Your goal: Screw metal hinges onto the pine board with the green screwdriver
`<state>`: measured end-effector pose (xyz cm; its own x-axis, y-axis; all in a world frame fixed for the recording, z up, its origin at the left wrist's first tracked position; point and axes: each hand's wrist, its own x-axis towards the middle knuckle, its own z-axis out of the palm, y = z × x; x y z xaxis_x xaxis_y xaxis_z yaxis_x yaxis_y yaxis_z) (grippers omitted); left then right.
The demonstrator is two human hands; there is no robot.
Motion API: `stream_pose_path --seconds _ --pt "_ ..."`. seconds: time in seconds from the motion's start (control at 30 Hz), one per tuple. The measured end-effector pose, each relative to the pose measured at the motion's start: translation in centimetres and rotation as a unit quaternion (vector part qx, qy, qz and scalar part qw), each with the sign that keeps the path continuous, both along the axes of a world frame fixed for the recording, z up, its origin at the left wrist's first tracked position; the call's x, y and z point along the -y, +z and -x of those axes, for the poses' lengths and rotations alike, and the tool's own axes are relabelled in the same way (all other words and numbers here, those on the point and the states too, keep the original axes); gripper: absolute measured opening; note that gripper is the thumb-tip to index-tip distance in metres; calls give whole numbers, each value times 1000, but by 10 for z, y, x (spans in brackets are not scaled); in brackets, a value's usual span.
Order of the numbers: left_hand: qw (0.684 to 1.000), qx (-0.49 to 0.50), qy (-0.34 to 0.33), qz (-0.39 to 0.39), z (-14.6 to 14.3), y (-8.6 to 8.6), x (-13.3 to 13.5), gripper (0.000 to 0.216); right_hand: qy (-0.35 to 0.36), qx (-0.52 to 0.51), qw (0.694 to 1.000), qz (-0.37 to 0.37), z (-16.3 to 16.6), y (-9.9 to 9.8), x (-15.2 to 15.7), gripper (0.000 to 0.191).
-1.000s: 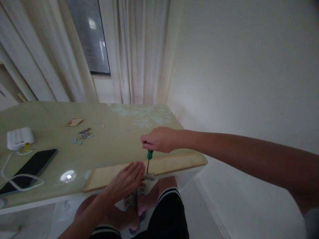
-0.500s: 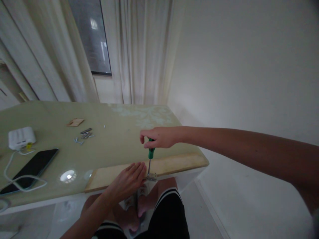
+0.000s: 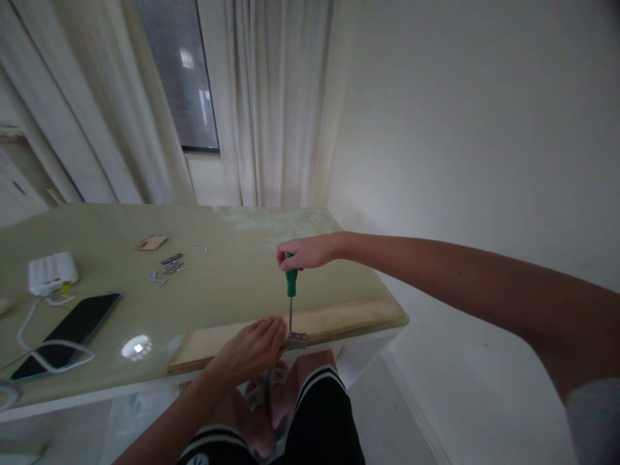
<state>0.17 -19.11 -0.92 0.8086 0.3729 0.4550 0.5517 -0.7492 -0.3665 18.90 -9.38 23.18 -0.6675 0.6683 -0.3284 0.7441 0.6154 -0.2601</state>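
Observation:
My right hand (image 3: 310, 252) is closed around the top of a green-handled screwdriver (image 3: 291, 284). The screwdriver stands nearly upright, its metal shaft reaching down to a small metal hinge (image 3: 298, 340) at the board's near edge. Whether the tip sits in a screw is too small to see. A long wooden board (image 3: 353, 314) lies along the front edge of the table. My left hand (image 3: 254, 345) grips this board just left of the hinge, fingers together on top; its thumb is mostly hidden.
Several screws (image 3: 157, 278) and metal pieces (image 3: 173, 265) lie on the green tabletop (image 3: 232, 278), near a small wooden piece (image 3: 152, 243). To the left are a phone (image 3: 68, 332), a white cable (image 3: 77, 349) and a white box-shaped device (image 3: 52, 272). A wall (image 3: 460, 161) rises at right.
My right hand and the screwdriver have come up slightly, and the fingers have closed more around the handle. The view has shifted a little. My left hand stays on the board.

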Motion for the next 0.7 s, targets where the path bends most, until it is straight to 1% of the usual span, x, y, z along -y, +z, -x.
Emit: stream_pose_path --seconds 0.03,0.1,0.13,0.17,0.23,0.3,0.37,0.5,0.6,0.63,0.7 --pt "1000 -10 0 -3 0 2 -1 30 -6 11 1000 -6 0 1 -2 25" --pt "999 -37 4 1 0 6 -3 29 -29 28 998 -45 -1 0 -5 43" --pt "999 -48 10 10 0 7 -4 28 -38 29 996 -69 -1 -2 -7 50" --pt "998 -56 15 23 0 9 -5 28 -42 24 995 -89 -2 -4 -9 51" --pt "996 -67 23 52 1 11 -5 29 -36 2 994 -105 -2 -9 -10 41" --pt "995 -70 28 69 1 11 -5 31 -20 -19 995 -92 -2 -11 -10 29" --pt "995 -68 26 71 1 10 -5 31 -10 -34 996 -77 -2 -12 -10 22" --pt "995 -61 30 72 0 7 -6 28 -17 -32 998 -49 -6 -13 -13 23" --pt "995 -59 35 78 -1 6 -6 28 -61 -16 995 -73 -8 -16 -18 37" --pt "994 -60 35 82 -1 6 -6 29 -69 -18 994 -83 -9 -17 -18 39" --pt "993 -63 36 92 -1 7 -6 29 -63 -38 993 -88 -8 -18 -17 32"
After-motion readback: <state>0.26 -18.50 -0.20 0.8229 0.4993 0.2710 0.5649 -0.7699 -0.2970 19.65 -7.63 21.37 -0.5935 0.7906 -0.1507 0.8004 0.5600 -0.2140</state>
